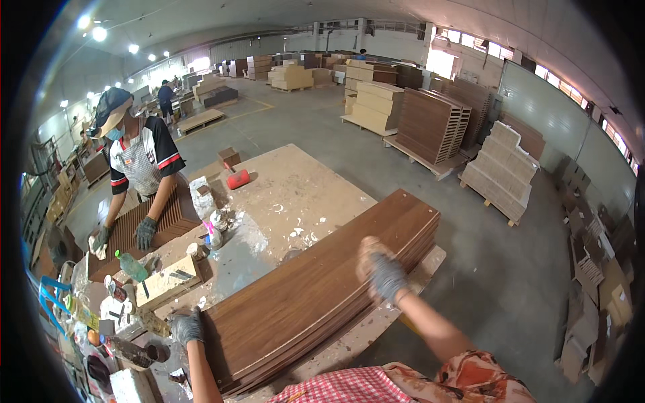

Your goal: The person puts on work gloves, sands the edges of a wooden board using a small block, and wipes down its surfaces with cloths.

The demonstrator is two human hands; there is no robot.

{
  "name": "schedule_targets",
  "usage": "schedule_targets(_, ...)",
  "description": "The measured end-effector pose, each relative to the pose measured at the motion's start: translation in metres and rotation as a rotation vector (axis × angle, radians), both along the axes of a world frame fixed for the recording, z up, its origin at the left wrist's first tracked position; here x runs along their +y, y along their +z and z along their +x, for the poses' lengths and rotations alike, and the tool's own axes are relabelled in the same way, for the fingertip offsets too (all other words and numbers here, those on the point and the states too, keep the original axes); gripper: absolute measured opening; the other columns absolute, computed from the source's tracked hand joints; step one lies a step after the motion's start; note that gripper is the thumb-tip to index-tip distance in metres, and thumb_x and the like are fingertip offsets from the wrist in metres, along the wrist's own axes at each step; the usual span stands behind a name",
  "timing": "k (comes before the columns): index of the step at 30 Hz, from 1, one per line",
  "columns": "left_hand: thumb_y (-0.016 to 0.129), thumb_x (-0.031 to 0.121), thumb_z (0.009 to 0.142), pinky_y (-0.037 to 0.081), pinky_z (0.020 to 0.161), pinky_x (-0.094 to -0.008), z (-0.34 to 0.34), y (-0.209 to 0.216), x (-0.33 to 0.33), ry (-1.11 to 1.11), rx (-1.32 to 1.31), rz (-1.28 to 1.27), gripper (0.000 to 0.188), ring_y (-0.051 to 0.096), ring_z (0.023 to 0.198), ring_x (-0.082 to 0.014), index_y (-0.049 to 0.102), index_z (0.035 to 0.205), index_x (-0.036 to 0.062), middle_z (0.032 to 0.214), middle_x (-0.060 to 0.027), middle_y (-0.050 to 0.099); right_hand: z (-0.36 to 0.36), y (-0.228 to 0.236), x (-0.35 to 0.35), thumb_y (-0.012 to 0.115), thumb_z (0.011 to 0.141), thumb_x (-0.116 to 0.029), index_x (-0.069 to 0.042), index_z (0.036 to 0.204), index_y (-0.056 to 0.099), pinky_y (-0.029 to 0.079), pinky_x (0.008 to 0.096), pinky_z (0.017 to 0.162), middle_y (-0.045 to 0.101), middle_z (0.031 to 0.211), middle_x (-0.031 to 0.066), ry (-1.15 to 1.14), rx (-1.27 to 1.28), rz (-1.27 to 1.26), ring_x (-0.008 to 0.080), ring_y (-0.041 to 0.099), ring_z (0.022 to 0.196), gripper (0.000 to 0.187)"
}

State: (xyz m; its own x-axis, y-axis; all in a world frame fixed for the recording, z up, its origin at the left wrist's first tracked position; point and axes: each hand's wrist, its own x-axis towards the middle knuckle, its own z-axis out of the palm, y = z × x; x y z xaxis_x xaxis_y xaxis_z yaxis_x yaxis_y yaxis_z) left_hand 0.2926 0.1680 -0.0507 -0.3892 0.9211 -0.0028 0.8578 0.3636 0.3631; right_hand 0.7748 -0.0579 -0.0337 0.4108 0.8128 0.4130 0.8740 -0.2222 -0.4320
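Note:
A stack of long brown wood-grain boards (302, 289) lies slantwise across the table in front of me. At its near left end, my left hand (187, 328), in a grey glove, grips the edge of the top board. My right hand (386, 272), gloved in grey too, is over the right part of the top board and smeared by motion. Its fingers are closed around a blurred tan thing (367, 258), perhaps a cloth, whose kind I cannot make out.
The worktable (289, 195) bears white scraps, a red mallet head (238, 178) and a green bottle (132, 266). Several bottles and cans crowd its left side. Across it, a masked co-worker (141, 161) handles brown slats (158, 218). Stacked panels (430, 124) stand on pallets behind.

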Motion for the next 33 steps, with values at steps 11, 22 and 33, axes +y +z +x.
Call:
schedule_targets(11,0.068,0.046,0.070,0.049,0.089,-0.0414,0.006,0.014,0.014,0.035,-0.087,-0.033,0.043,0.064,0.101,-0.0336,0.073,0.095,0.0116,0.104,-0.0175,0.067,0.286,0.001,0.028,0.068,0.059,-0.060,-0.018,0.096,0.059,0.043,0.0406,0.084,0.060,0.096,0.0018,-0.198,-0.627,-1.012,0.0136,0.058,0.097,0.057)
schedule_targets(22,0.067,0.047,0.065,0.051,0.079,-0.0414,-0.026,-0.002,0.019,0.078,-0.026,0.006,0.045,0.067,0.086,-0.0345,0.073,0.081,0.0050,0.084,-0.0223,0.068,0.401,-0.039,0.121,0.043,0.095,-0.046,-0.020,0.132,0.045,0.049,0.0340,0.066,0.050,0.125,0.0081,-0.162,-0.135,-0.670,0.0178,0.059,0.091,0.045)
schedule_targets(33,0.060,0.011,0.085,0.038,0.051,-0.0229,-0.105,0.029,0.028,-0.107,-0.509,0.510,0.011,0.045,0.056,-0.0062,0.056,0.077,0.0046,0.065,0.0024,0.054,0.480,0.021,0.075,0.060,0.091,-0.039,-0.021,0.102,0.059,0.043,0.0276,0.040,0.050,0.062,-0.0049,-0.050,1.041,0.415,0.0084,0.043,0.041,0.021)
